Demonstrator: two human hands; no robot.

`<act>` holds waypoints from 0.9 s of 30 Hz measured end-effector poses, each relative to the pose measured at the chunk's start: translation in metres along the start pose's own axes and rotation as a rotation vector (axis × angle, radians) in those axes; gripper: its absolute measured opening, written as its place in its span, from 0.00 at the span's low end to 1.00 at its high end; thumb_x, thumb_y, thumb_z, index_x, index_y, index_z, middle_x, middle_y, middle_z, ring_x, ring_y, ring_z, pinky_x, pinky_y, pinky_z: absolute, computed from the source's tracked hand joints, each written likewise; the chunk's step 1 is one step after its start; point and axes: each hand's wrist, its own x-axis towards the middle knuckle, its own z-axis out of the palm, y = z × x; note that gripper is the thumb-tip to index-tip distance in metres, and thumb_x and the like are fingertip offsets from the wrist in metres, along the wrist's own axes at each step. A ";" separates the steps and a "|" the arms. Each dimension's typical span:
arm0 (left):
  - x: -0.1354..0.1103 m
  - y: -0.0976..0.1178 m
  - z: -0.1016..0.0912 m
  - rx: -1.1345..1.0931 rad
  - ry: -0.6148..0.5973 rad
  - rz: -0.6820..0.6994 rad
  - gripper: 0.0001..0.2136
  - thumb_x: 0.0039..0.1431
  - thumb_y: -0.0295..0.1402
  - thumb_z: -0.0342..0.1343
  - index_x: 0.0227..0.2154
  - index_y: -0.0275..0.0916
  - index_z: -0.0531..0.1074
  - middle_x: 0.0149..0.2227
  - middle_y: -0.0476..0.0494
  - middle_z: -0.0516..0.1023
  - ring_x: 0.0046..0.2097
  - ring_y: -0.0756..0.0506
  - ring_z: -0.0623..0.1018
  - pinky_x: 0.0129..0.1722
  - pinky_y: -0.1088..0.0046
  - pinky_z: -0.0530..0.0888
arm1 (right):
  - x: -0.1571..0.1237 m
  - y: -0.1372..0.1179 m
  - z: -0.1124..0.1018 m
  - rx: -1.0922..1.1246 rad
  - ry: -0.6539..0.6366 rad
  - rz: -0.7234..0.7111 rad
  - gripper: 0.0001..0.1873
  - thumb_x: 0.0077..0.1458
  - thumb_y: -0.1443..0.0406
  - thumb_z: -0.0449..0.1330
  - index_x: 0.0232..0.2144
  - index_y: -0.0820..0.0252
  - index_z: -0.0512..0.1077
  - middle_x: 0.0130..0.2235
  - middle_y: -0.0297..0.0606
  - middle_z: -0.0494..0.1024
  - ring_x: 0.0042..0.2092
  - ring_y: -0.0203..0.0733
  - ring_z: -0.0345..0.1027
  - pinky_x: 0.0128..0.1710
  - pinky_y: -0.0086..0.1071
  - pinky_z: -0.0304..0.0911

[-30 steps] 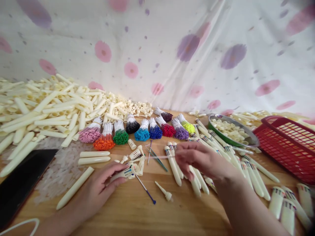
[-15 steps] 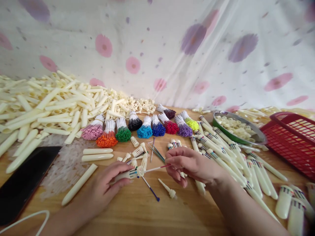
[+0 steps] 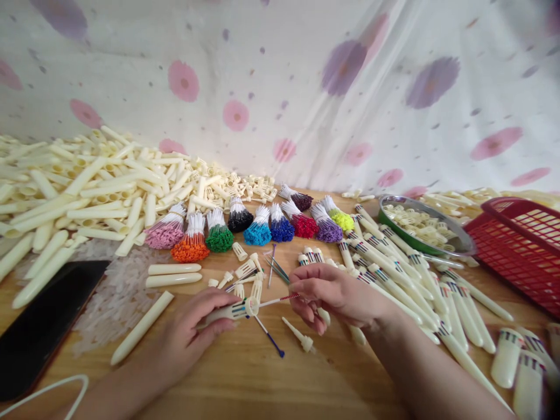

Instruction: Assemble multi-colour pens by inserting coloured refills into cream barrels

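My left hand (image 3: pixel 192 326) is closed round a cream multicolour pen barrel (image 3: pixel 227 313), whose slotted end with coloured sliders faces right. My right hand (image 3: pixel 335 294) pinches the red end of a thin white refill (image 3: pixel 272 301). The refill's other end meets the barrel's open end; how deep it sits inside is hidden. Beneath the barrel, a blue-ended refill (image 3: pixel 272 339) lies on the table. Right of it rests a pointed cream tip piece (image 3: pixel 298 335). Several loose slotted cream parts (image 3: pixel 246 269) lie just behind the barrel.
Refill bundles, such as the orange one (image 3: pixel 190 248), stand in a row behind. Cream barrels (image 3: pixel 109 181) are heaped at left, near a phone (image 3: pixel 48 321). At right lie several multicolour pens (image 3: pixel 396 280), a green-sided bowl (image 3: pixel 420 248) and a red basket (image 3: pixel 516 251).
My right hand has moved slightly left, bringing the red end of the refill nearer the barrel. My left hand stays almost in place with the barrel.
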 end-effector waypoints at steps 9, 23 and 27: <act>-0.002 0.001 0.001 -0.035 0.007 0.025 0.11 0.56 0.30 0.55 0.42 0.47 0.73 0.41 0.48 0.80 0.43 0.45 0.79 0.43 0.73 0.75 | 0.001 -0.001 0.003 -0.018 -0.029 0.019 0.11 0.50 0.63 0.55 0.19 0.63 0.64 0.18 0.28 0.69 0.15 0.25 0.60 0.14 0.18 0.55; -0.004 -0.007 -0.003 -0.027 -0.027 -0.032 0.11 0.54 0.32 0.56 0.41 0.48 0.74 0.41 0.48 0.80 0.44 0.44 0.78 0.46 0.71 0.73 | 0.017 0.025 0.031 -0.325 0.039 -0.109 0.26 0.54 0.42 0.47 0.25 0.59 0.58 0.21 0.28 0.61 0.22 0.29 0.58 0.19 0.22 0.55; -0.005 -0.010 -0.005 -0.080 -0.012 -0.048 0.10 0.54 0.32 0.56 0.39 0.47 0.74 0.38 0.48 0.80 0.42 0.44 0.78 0.45 0.70 0.74 | 0.016 0.023 0.020 -1.006 0.309 -0.130 0.15 0.59 0.56 0.51 0.26 0.60 0.62 0.26 0.33 0.68 0.29 0.36 0.63 0.27 0.28 0.56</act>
